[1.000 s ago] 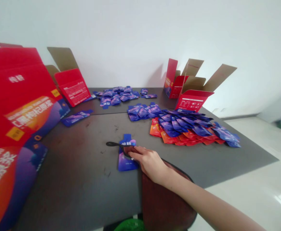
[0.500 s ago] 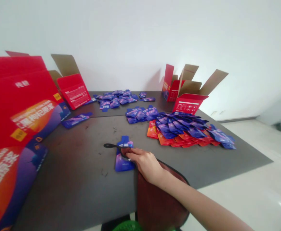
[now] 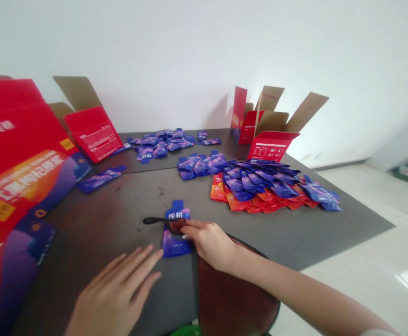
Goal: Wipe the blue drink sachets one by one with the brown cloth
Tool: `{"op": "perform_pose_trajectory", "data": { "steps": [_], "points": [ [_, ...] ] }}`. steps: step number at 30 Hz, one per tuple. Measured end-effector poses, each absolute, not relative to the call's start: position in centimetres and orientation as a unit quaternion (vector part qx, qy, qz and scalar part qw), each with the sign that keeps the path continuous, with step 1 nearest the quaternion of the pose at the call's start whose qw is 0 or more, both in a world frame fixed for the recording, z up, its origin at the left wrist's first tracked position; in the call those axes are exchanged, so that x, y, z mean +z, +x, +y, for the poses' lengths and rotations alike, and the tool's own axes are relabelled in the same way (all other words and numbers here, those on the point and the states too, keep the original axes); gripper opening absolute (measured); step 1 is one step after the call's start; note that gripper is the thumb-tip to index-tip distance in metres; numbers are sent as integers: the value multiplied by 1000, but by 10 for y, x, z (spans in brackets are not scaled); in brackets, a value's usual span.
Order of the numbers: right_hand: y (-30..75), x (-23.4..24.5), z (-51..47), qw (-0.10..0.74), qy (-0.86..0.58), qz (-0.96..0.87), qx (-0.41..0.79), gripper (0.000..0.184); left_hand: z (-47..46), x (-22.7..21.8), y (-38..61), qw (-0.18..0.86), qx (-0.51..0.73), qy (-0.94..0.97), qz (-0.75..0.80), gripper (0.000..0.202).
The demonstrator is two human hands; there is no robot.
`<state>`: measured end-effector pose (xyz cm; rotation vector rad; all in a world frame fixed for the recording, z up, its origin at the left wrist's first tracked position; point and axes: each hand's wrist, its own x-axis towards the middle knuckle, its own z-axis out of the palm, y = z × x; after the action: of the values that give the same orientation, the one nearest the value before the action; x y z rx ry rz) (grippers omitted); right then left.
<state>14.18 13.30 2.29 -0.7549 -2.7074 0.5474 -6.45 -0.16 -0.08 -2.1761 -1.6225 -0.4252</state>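
Observation:
My right hand [image 3: 212, 242] is closed on a brown cloth [image 3: 237, 298] with black edging. A black loop [image 3: 155, 220] sticks out to the left of my fingers, and the cloth hangs down over the table's front edge. Under the loop and fingertips lies a blue-purple pouch [image 3: 177, 246] with white lettering, flat on the dark table and partly covered. My left hand [image 3: 116, 289] is at lower left, its fingers stretched out and apart, holding nothing. Its fingertips are close to the pouch's lower left corner.
Large red boxes [image 3: 18, 140] stand at left, with an open red box [image 3: 93, 133] behind. More open boxes [image 3: 272, 144] stand at the back right. Blue pouches [image 3: 165, 142] lie in piles, some over orange-red pouches [image 3: 238, 203]. A green basket [image 3: 188, 330] is below the front edge.
My left hand has come into view from below, toward the pouch. My right hand still grips the brown cloth. The view has shifted slightly.

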Motion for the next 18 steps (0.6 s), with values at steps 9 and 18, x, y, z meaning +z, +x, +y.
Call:
{"op": "perform_pose_trajectory", "data": {
  "steps": [9, 18],
  "points": [
    [133, 27, 130, 119, -248, -949, 153, 18, 39, 5, -35, 224, -149, -820, -504, 40],
    [87, 21, 157, 77, -200, -974, 74, 9, 35, -5, -33, 263, -143, -814, -499, 49]
  ]
}}
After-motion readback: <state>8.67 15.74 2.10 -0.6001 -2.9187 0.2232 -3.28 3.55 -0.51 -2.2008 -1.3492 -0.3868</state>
